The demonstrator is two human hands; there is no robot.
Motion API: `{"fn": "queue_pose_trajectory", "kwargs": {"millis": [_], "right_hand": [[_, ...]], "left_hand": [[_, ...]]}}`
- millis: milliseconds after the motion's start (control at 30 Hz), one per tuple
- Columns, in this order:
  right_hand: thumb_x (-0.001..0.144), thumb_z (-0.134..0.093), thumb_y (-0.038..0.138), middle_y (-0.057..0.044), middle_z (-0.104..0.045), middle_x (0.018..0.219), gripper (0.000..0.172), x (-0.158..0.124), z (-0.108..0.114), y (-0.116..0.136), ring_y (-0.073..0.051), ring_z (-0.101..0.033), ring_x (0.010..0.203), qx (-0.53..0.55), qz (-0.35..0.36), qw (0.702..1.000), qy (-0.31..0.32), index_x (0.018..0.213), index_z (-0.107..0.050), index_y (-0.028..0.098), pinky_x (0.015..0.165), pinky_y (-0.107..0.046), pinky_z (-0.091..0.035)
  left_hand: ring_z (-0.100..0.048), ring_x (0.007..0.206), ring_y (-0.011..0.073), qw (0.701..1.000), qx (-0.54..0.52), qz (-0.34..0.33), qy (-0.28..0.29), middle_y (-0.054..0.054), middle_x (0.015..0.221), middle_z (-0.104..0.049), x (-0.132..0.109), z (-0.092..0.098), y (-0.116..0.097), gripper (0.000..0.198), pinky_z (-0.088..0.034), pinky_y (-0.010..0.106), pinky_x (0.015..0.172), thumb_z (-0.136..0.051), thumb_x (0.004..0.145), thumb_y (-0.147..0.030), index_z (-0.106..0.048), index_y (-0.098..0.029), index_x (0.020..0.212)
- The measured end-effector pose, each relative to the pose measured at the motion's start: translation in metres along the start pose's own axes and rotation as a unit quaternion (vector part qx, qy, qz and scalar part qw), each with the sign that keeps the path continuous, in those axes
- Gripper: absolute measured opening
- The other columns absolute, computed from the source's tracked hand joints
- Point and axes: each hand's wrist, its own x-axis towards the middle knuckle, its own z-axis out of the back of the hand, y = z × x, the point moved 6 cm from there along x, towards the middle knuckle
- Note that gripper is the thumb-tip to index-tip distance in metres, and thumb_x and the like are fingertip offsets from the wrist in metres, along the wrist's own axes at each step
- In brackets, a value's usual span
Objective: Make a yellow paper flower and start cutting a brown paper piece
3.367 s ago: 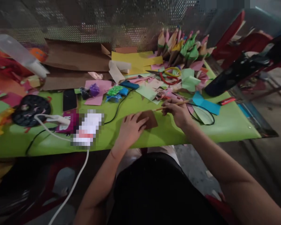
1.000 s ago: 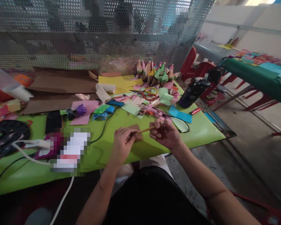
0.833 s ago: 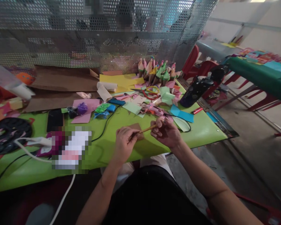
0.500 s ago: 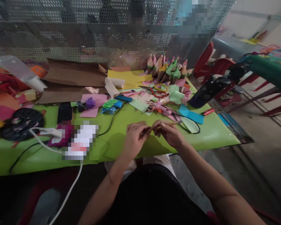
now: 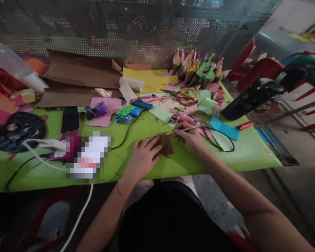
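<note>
My left hand (image 5: 145,157) lies flat with its fingers spread over a small piece of brown paper (image 5: 168,144) on the green tabletop. In my right hand (image 5: 187,134) is a thin, pencil-like wooden stick (image 5: 193,128), gripped between thumb and fingers. Its tip points left, at the paper's upper edge; whether it touches is hard to tell. Just beyond the right hand is a pink glue gun (image 5: 186,117), its black cord (image 5: 232,145) looping to the right. Scissors (image 5: 185,98) with red and yellow handles rest farther back.
Paper cones (image 5: 199,68) in several colours stand at the back right, near a dark bottle (image 5: 248,99). Toward the left are a blurred-out lit phone (image 5: 91,154), a dark phone (image 5: 70,120), a power strip (image 5: 59,150) and a round black tray (image 5: 19,131). Brown sheets (image 5: 81,71) lie behind.
My hands have moved apart. The left has flattened onto the brown paper on the table, and the right has brought the stick over the paper's edge. The view has shifted slightly.
</note>
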Motion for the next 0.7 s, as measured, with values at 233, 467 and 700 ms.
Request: {"fn": "queue_pose_trajectory", "kwargs": {"millis": [233,467,700], "right_hand": [[0.077,-0.076,0.045,0.004,-0.060,0.062,0.027,-0.0023,0.0047,-0.0038,-0.012,-0.053,0.051,-0.043,0.005,0.999,-0.020,0.073,-0.061,0.022,0.048,-0.024,-0.046],[0.080,-0.075,0.049,0.003,-0.060,0.065,0.030,-0.0013,0.0044,-0.0048,-0.012,-0.056,0.052,-0.076,0.023,0.996,-0.028,0.075,-0.060,0.022,0.048,-0.025,-0.046],[0.080,-0.072,0.043,0.003,-0.061,0.064,0.025,-0.0009,0.0038,-0.0053,-0.012,-0.056,0.051,-0.090,0.026,0.995,-0.033,0.073,-0.060,0.022,0.048,-0.025,-0.044]], "left_hand": [[-0.053,0.139,0.0304,1.000,-0.017,0.005,0.006,0.006,0.155,-0.058,-0.0011,-0.0004,0.0009,0.036,-0.040,0.056,0.111,-0.056,0.101,-0.037,-0.067,-0.030,0.135],[-0.053,0.139,0.0297,1.000,-0.019,0.006,0.007,0.005,0.154,-0.058,-0.0021,-0.0012,0.0015,0.037,-0.040,0.055,0.112,-0.058,0.100,-0.038,-0.066,-0.031,0.136],[-0.052,0.140,0.0281,1.000,-0.011,0.008,0.008,0.002,0.155,-0.058,-0.0022,-0.0001,0.0009,0.036,-0.040,0.054,0.112,-0.056,0.101,-0.039,-0.066,-0.033,0.136]]}}
